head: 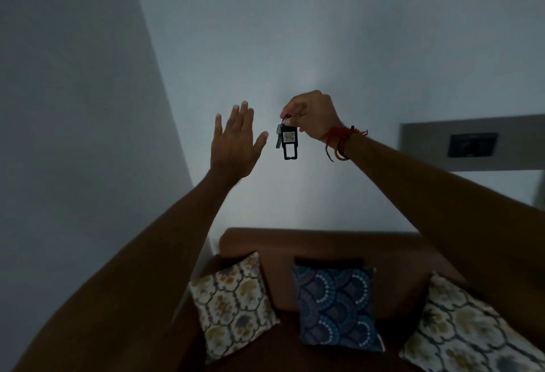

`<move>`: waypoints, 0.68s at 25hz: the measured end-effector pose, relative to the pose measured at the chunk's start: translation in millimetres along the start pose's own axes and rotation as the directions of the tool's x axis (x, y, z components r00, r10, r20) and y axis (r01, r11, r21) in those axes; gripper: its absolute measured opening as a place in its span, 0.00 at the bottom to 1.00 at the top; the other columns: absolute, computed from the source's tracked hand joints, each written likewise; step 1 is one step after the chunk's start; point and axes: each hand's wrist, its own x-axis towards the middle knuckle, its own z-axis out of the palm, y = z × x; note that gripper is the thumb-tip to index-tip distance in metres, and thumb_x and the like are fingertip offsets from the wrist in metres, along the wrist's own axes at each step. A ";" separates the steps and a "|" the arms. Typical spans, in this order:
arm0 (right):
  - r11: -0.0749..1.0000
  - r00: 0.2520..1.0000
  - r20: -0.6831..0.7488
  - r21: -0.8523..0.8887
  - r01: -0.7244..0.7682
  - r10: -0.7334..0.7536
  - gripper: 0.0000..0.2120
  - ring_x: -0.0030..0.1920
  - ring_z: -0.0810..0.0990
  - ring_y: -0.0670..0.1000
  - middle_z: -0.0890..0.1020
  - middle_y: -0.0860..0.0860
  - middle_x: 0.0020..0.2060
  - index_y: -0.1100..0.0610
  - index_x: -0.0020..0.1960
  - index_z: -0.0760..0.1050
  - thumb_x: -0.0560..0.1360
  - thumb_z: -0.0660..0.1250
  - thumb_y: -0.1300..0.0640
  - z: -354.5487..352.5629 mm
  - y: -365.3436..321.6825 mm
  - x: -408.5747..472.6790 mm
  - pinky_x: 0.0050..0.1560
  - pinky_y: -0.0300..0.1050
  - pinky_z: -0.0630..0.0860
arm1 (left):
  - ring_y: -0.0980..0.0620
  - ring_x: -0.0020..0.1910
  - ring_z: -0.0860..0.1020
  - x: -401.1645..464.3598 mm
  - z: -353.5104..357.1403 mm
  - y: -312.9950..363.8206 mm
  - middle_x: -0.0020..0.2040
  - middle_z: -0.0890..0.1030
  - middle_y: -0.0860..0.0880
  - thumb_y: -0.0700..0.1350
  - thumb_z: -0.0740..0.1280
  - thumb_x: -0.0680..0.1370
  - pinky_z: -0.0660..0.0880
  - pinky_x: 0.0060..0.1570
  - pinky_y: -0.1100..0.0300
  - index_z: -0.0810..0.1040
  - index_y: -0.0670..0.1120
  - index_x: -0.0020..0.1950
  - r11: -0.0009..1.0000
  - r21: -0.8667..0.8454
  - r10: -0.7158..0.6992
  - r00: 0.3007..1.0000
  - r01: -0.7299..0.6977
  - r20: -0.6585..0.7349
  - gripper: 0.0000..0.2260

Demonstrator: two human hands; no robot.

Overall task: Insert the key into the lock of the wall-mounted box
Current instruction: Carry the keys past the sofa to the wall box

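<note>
My right hand is raised in front of the pale wall and pinches a key ring from above. A metal key and a black rectangular fob hang down from the ring. My left hand is held up just left of the hanging keys, palm toward the wall, fingers spread and holding nothing; its thumb tip is close to the key without touching it. A grey panel with a dark rectangular plate is mounted on the wall at the far right. No lock is visible in the dim light.
A brown sofa stands against the wall below my arms. Three patterned cushions lean on its back: a cream one, a blue one and another cream one. A wall corner runs down at the left.
</note>
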 end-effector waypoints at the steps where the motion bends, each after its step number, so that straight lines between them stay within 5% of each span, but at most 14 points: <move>1: 1.000 1.000 -0.012 -0.024 -0.017 0.017 0.06 0.41 0.84 0.57 0.86 0.61 0.40 0.64 0.44 0.84 0.67 0.75 0.66 -20.3 15.2 0.4 0.43 0.46 0.81 | 0.45 0.84 0.55 12.6 7.5 20.9 0.84 0.57 0.43 0.59 0.53 0.86 0.49 0.82 0.40 0.59 0.41 0.82 1.000 -0.006 0.022 1.000 -0.022 -0.004 0.30; 12: 0.960 0.973 -0.129 -0.186 -0.212 0.190 0.06 0.34 0.78 0.46 0.81 0.51 0.33 0.62 0.44 0.85 0.67 0.75 0.64 -174.4 137.9 -30.1 0.31 0.24 0.74 | 0.45 0.84 0.56 99.1 72.6 207.2 0.83 0.59 0.41 0.60 0.50 0.86 0.49 0.82 0.39 0.60 0.40 0.81 0.972 -0.086 0.217 0.976 -0.218 -0.020 0.31; 17: 0.918 0.947 -0.183 -0.255 -0.305 0.264 0.06 0.34 0.78 0.44 0.83 0.52 0.36 0.60 0.45 0.85 0.67 0.76 0.63 -216.4 173.2 -39.6 0.34 0.27 0.70 | 0.45 0.84 0.55 123.1 95.0 266.7 0.83 0.60 0.40 0.61 0.51 0.85 0.49 0.82 0.40 0.60 0.39 0.81 0.953 -0.135 0.272 0.962 -0.271 -0.012 0.32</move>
